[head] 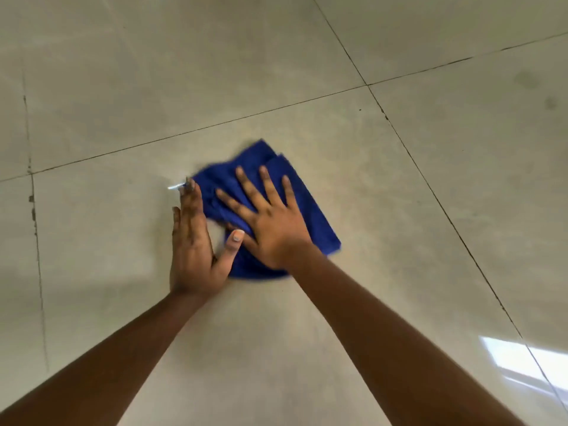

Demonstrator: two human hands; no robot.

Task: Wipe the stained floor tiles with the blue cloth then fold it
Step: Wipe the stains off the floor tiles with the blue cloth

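Observation:
A blue cloth (310, 198) lies bunched in loose layers on a pale grey floor tile (384, 247) in the middle of the view. My right hand (270, 222) presses flat on top of it with the fingers spread and straight. My left hand (192, 241) stands on its edge against the cloth's left side, fingers straight and together, thumb reaching over the cloth's near left corner. A small white tag (175, 187) sticks out of the cloth near my left fingertips. The cloth's middle is hidden under my right hand.
Large glossy tiles with dark grout lines (196, 130) surround the cloth. Faint dark smudges (550, 103) mark the far right tile. Dirty chipped grout (32, 207) runs down the left. A bright window reflection (522, 361) shines at the lower right.

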